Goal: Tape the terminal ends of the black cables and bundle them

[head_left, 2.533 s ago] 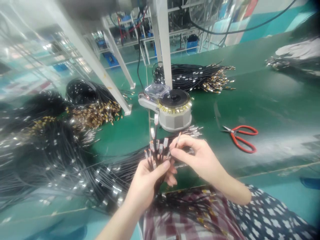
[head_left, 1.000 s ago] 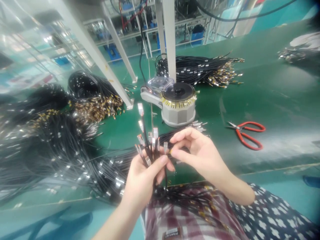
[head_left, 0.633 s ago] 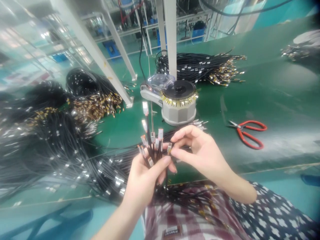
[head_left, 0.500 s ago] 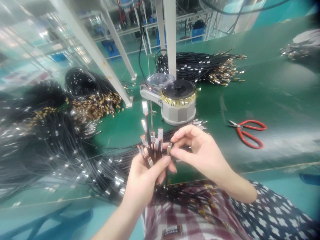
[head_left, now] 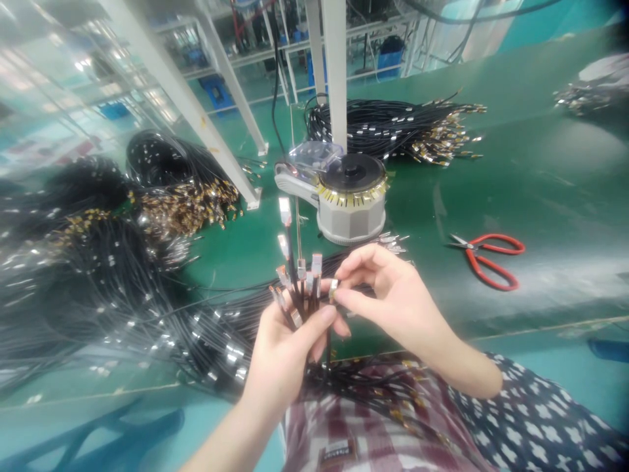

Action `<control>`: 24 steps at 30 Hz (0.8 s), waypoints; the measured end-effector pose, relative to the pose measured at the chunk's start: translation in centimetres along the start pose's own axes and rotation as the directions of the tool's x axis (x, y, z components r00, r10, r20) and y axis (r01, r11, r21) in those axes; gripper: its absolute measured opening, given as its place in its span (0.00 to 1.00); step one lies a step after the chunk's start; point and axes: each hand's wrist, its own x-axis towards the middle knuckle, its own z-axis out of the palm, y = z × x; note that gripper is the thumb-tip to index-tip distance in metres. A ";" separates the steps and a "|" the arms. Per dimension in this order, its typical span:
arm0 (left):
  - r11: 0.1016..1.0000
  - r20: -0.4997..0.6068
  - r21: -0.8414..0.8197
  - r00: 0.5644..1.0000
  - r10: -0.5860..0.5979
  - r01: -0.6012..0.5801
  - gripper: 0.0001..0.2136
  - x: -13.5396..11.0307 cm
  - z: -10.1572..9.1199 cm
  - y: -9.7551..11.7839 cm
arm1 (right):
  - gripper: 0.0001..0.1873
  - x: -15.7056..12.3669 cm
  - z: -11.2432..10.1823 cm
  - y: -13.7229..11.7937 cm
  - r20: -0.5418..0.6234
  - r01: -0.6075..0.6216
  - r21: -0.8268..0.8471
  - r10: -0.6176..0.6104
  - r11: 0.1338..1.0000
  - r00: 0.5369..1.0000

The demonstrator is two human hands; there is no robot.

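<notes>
Gathered in my left hand (head_left: pixel 289 341) is a bunch of black cables (head_left: pixel 293 272), their metal connector ends fanned upward, some with orange edges. My right hand (head_left: pixel 388 288) pinches a single metal connector (head_left: pixel 333 288) between thumb and fingertips, just right of the bunch and touching distance from my left fingers. Yellowish tape seems to sit at that connector's base. More black cables (head_left: pixel 363 387) hang below my hands across my lap, over a checked apron (head_left: pixel 314 426). Part of the held cables is hidden behind my fingers.
Beyond my hands stands a round tape dispenser (head_left: pixel 351 200) with yellow strips around it. Red-handled cutters (head_left: pixel 491 255) lie to the right on the green table (head_left: pixel 540 196). Cable heaps (head_left: pixel 162 177) fill the left, another bundle (head_left: pixel 388 128) lies behind. White posts (head_left: pixel 334 72) rise at the back.
Both hands stay nearly in place. The connector in my right fingers has turned slightly. The tape strips around the dispenser sit a little differently.
</notes>
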 end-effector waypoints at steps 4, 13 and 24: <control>0.999 -0.055 0.005 0.998 0.036 -0.036 0.10 0.0 0.3 -0.4 | 0.10 -0.2 0.4 0.1 -0.017 -0.022 0.006 0.022 1.000 1.000; 0.997 -0.091 0.030 0.993 0.076 -0.073 0.09 0.1 0.5 -0.4 | 0.11 -0.2 0.4 0.3 -0.002 -0.022 0.085 0.022 0.996 1.000; 0.997 -0.102 -0.032 0.992 -0.080 0.077 0.10 0.3 -0.3 0.1 | 0.09 -0.4 0.2 0.4 0.039 -0.075 0.165 0.070 0.983 0.997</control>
